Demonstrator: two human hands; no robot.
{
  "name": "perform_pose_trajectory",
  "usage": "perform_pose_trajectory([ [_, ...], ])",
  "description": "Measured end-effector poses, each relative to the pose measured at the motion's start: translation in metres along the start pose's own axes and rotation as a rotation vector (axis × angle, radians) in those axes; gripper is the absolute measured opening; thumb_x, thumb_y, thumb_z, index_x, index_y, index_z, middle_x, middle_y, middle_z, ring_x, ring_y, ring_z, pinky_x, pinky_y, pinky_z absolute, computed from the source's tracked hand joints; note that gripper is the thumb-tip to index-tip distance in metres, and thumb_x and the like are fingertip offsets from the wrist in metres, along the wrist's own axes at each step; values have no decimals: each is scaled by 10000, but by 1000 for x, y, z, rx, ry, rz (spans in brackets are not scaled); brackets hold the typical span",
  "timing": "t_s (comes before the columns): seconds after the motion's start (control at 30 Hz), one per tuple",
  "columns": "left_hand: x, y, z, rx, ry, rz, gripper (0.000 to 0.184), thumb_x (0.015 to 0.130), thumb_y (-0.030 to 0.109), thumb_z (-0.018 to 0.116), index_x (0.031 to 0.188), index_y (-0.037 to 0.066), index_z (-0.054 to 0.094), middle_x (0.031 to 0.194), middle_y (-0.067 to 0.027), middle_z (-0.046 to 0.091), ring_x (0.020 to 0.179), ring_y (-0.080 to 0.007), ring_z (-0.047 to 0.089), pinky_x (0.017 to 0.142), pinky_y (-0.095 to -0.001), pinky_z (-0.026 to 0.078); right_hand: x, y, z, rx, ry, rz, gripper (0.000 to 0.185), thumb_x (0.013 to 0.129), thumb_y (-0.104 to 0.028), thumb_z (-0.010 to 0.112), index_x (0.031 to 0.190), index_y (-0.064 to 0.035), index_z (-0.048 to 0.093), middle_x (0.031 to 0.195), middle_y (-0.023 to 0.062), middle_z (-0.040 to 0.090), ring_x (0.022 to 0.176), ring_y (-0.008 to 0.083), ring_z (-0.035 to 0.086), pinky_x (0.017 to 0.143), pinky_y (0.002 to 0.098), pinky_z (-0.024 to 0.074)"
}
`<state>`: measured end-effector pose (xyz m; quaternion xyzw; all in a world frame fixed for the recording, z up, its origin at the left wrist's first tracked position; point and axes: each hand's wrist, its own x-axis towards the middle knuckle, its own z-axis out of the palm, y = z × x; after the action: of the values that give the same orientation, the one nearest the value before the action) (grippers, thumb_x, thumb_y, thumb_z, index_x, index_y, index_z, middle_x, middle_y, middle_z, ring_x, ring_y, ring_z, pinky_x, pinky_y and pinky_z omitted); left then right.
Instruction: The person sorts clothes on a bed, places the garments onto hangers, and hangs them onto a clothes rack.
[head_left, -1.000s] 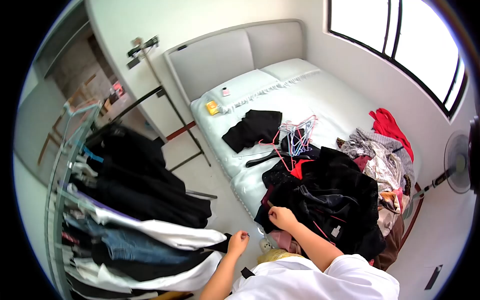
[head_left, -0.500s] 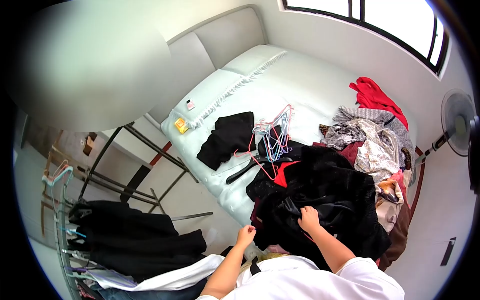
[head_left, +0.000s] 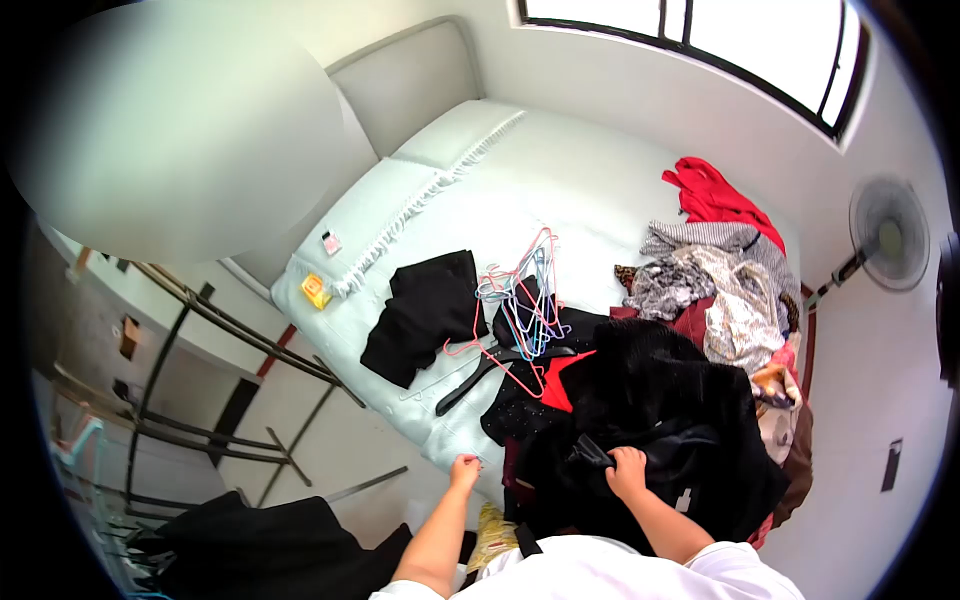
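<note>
A black fur coat (head_left: 650,385) lies spread at the near side of the bed, its smooth dark lining (head_left: 685,445) partly showing. My right hand (head_left: 627,472) is closed on a fold of the coat near its middle. To the left, over the bed's edge, my left hand (head_left: 464,471) has its fingers pinched together, apart from the coat. Whatever it may hold is too small to make out. Beyond the coat lie a tangle of coloured wire hangers (head_left: 535,295), a wide black hanger (head_left: 465,388) and a red piece of cloth (head_left: 566,382).
Folded black clothing (head_left: 425,315) lies on the pale bed (head_left: 560,180). A mixed clothes pile (head_left: 745,310) and a red garment (head_left: 720,195) are at the right, beside a fan (head_left: 888,235). Black clothes (head_left: 270,550) hang on a rack at lower left, near a metal frame (head_left: 215,437).
The view has shifted. My right hand has raised a fold of the black coat, and more lining shows. My left hand has moved a little away from the coat.
</note>
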<state>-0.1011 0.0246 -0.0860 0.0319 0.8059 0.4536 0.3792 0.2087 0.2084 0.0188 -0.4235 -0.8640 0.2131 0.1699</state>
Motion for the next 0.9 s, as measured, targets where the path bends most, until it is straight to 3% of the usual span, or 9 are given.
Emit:
perform_pose_trajectory([
  [0.07, 20, -5, -7, 58, 34, -9, 172, 723, 111, 589, 868, 19, 579, 723, -83, 620, 660, -169, 605, 605, -292, 487, 15, -9, 8, 6, 17, -13, 302, 585, -40, 553, 886, -61, 574, 954, 77, 569, 1003, 273, 485, 916, 408, 315],
  [0.17, 45, -38, -16, 148, 97, -40, 202, 703, 177, 610, 840, 30, 600, 788, -122, 646, 748, -256, 615, 702, -346, 481, 41, -27, 26, 12, -26, -86, 319, 593, -46, 545, 909, -76, 570, 1001, 73, 559, 1027, 265, 477, 920, 409, 307],
  [0.33, 68, -77, -26, 37, 195, -167, 210, 702, 174, 609, 875, 55, 598, 815, -112, 649, 762, -254, 617, 710, -345, 481, 89, -62, 79, -6, -189, -138, 344, 670, -151, 601, 997, -58, 546, 1085, 104, 537, 1068, 285, 468, 915, 408, 337],
  [0.47, 92, -56, -33, 146, 376, -28, 243, 705, 178, 616, 910, 60, 560, 840, -104, 632, 806, -276, 599, 731, -371, 469, 127, -70, 125, -68, -321, -112, 464, 680, -162, 607, 1106, -20, 490, 1159, 163, 490, 1089, 337, 450, 915, 408, 382],
  [0.6, 140, 5, -44, 197, 326, 28, 256, 713, 176, 618, 925, 57, 539, 923, -121, 603, 884, -305, 564, 760, -381, 456, 151, -67, 150, -177, -497, -35, 607, 678, -175, 630, 1225, -29, 411, 1292, 183, 390, 1172, 353, 395, 962, 405, 361],
  [0.67, 181, 19, -36, 143, 438, 202, 351, 705, 171, 630, 1007, 52, 499, 977, -140, 574, 959, -329, 525, 830, -406, 422, 160, -60, 154, -180, -588, -69, 658, 672, -181, 649, 1258, -46, 381, 1330, 188, 351, 1191, 366, 377, 972, 412, 354],
  [0.8, 246, 76, -35, 39, 428, 281, 581, 709, 132, 623, 1221, 13, 374, 1232, -204, 439, 1157, -346, 410, 978, -392, 338, 162, -45, 152, -214, -717, -152, 698, 684, -171, 653, 1294, -29, 345, 1336, 197, 348, 1193, 358, 383, 980, 392, 354],
  [0.9, 289, 126, -40, -52, 503, 260, 634, 705, 145, 613, 1264, 32, 336, 1272, -207, 401, 1173, -357, 394, 974, -401, 349, 150, -37, 140, -260, -774, -111, 686, 688, -163, 648, 1290, -24, 351, 1332, 198, 353, 1190, 351, 390, 980, 386, 356],
])
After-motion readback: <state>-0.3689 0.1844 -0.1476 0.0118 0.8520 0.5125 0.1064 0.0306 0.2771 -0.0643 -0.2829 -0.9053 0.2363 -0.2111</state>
